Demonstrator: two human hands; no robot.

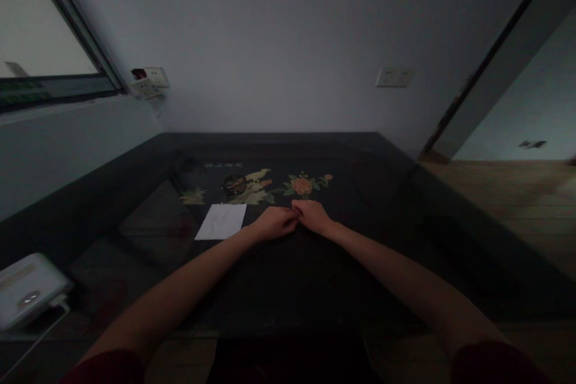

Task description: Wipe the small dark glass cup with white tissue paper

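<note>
Across the dark bench I get only dim light, and much of the surface sinks into black from where I watch. A white box is cut off at the left edge, its cord running out of view below. Past the right forearm lies a long dark patch, and I can't tell whether it is an object or a reflection. The ring beyond the paper is too dark for me to say what it is; it sits over the printed flowers. Both sleeves are cropped by the bottom of my view. My left hand is curled in with the fingers folded, and my right hand is balled the same way. They meet knuckle to knuckle, seemingly touching, near the middle of the bench. Their palms are hidden, so I can't tell whether anything is inside either one. The paper lies flat just left of my left hand; its near right corner comes up to the left forearm, and whether they touch I can't make out. Both arms reach forward from the lower corners and angle inward, the left one a little straighter, with the backs of the hands turned mostly up and the wrists low over the bench.
</note>
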